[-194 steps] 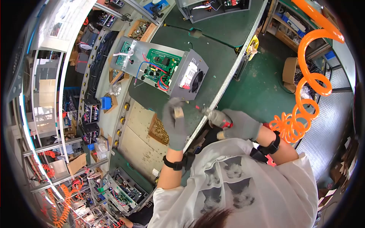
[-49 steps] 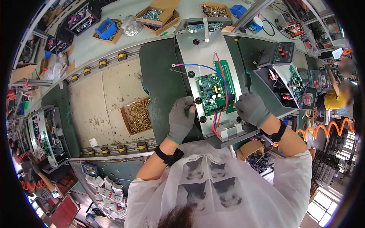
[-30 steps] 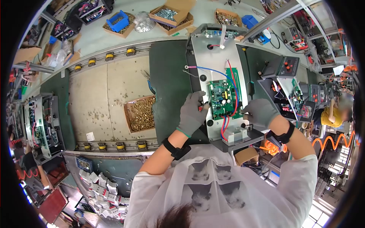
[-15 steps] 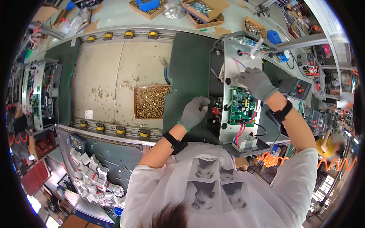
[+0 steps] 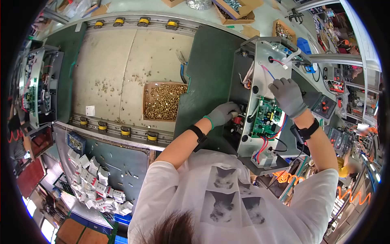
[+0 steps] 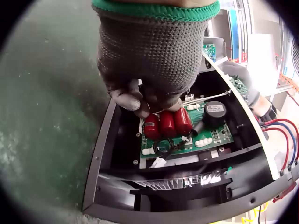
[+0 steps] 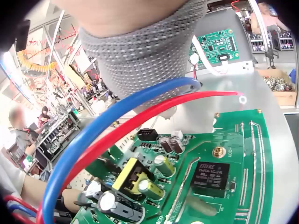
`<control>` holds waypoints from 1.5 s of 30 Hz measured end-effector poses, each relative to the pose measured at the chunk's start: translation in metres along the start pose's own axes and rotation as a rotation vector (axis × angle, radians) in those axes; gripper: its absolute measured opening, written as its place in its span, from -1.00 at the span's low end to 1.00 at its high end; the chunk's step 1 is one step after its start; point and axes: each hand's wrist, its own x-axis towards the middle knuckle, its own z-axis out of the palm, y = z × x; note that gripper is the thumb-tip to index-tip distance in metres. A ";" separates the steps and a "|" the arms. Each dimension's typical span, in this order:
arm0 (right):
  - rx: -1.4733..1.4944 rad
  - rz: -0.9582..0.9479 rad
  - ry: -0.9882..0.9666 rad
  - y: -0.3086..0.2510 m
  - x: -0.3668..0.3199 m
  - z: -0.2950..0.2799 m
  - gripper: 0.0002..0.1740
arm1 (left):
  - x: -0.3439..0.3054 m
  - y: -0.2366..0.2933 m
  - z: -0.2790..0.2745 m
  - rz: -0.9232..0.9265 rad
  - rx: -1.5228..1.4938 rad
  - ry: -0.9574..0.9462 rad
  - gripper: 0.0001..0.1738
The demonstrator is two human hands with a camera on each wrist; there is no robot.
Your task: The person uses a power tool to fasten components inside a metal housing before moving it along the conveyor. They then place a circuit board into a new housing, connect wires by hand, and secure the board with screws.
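A metal chassis stands on the green bench, with a silvery plate carrying a green circuit board. On its open left side, my left hand reaches in. The left wrist view shows that hand with bent fingers over red cylindrical parts; what lies between the fingertips is hidden. My right hand is over the plate's right part, beside a blue wire, fingers bent. In the right wrist view the blue wire and a red wire arch before the glove, its fingertips hidden.
A box of brass-coloured fasteners and blue-handled pliers lie left of the chassis. Another unit stands far left. White and red parts are piled below the bench edge. A control box stands right.
Since the last earlier view, my left hand has moved right, into the chassis side. My right hand has shifted slightly right and down with the turning view. Earlier, it moved from the lower plate edge up the plate.
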 end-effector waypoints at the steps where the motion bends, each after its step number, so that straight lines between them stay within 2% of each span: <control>1: 0.005 0.078 -0.038 -0.004 -0.003 -0.004 -0.78 | 0.001 0.002 0.001 0.005 0.000 -0.007 -0.82; 3: 0.004 0.167 -0.079 -0.016 -0.014 -0.015 -0.78 | -0.001 0.013 0.008 -0.038 0.086 0.141 -0.84; 4: 0.154 0.316 -0.150 -0.022 -0.020 -0.021 -0.77 | -0.003 0.024 0.009 -0.029 0.086 0.136 -0.84; 6: 0.448 0.569 -0.249 -0.024 -0.027 -0.023 -0.76 | -0.009 0.048 0.007 -0.133 0.166 0.420 -0.83; 7: 0.441 0.580 -0.244 -0.021 -0.028 -0.019 -0.76 | -0.006 0.064 0.001 -0.121 0.168 0.415 -0.83; 9: 0.666 0.606 -0.157 -0.014 -0.029 -0.010 -0.74 | 0.002 0.098 -0.010 0.250 0.267 0.616 -0.79; 10: 0.729 0.602 -0.129 -0.008 -0.031 -0.005 -0.77 | 0.012 0.110 -0.010 0.324 0.256 0.609 -0.76; 11: 0.726 0.617 -0.123 -0.005 -0.033 0.000 -0.77 | 0.026 0.122 -0.011 0.335 0.255 0.597 -0.76; 13: 0.957 0.693 -0.206 -0.001 -0.036 0.007 -0.80 | 0.055 0.147 -0.016 0.368 0.407 0.566 -0.72; 15: 1.018 0.767 -0.213 0.000 -0.034 0.002 -0.78 | 0.074 0.153 -0.015 0.344 0.451 0.475 -0.65; 17: 1.157 0.826 -0.313 0.002 -0.037 0.004 -0.74 | 0.090 0.144 -0.006 0.175 0.455 0.278 -0.59; 19: 1.144 0.829 -0.299 0.003 -0.042 0.013 -0.72 | 0.093 0.138 0.004 0.122 0.390 0.262 -0.65; 21: 1.296 0.813 -0.177 0.001 -0.048 0.016 -0.71 | 0.092 0.132 0.005 0.217 0.287 0.352 -0.75; 23: 1.330 0.850 -0.186 -0.003 -0.054 0.015 -0.71 | 0.090 0.133 0.001 0.233 0.288 0.323 -0.80; 25: 1.141 0.760 0.001 -0.006 -0.059 0.011 -0.61 | 0.090 0.129 0.000 0.370 0.386 0.348 -0.80; 26: 1.006 0.780 -0.105 -0.007 -0.062 0.002 -0.49 | 0.091 0.128 -0.001 0.369 0.387 0.329 -0.82; 27: 1.011 0.791 -0.101 -0.011 -0.064 0.002 -0.49 | 0.093 0.129 -0.002 0.370 0.388 0.317 -0.82; 29: 0.648 0.711 0.018 -0.019 -0.071 0.005 -0.45 | 0.097 0.132 -0.004 0.367 0.450 0.313 -0.81; 31: 0.702 0.771 0.049 -0.026 -0.079 0.015 -0.46 | 0.101 0.136 -0.008 0.384 0.522 0.257 -0.84; 33: 0.783 0.845 0.053 -0.032 -0.079 0.017 -0.47 | 0.104 0.147 -0.010 0.377 0.788 0.105 -0.87; 37: 0.821 0.854 0.100 -0.038 -0.082 0.027 -0.54 | 0.115 0.166 -0.016 0.364 1.051 -0.092 -0.82; 43: 0.892 0.910 0.138 -0.043 -0.078 0.030 -0.61 | 0.129 0.174 -0.021 0.350 1.141 -0.367 -0.84; 45: 0.878 0.837 0.235 -0.044 -0.080 0.042 -0.62 | 0.134 0.175 -0.021 0.368 1.157 -0.432 -0.84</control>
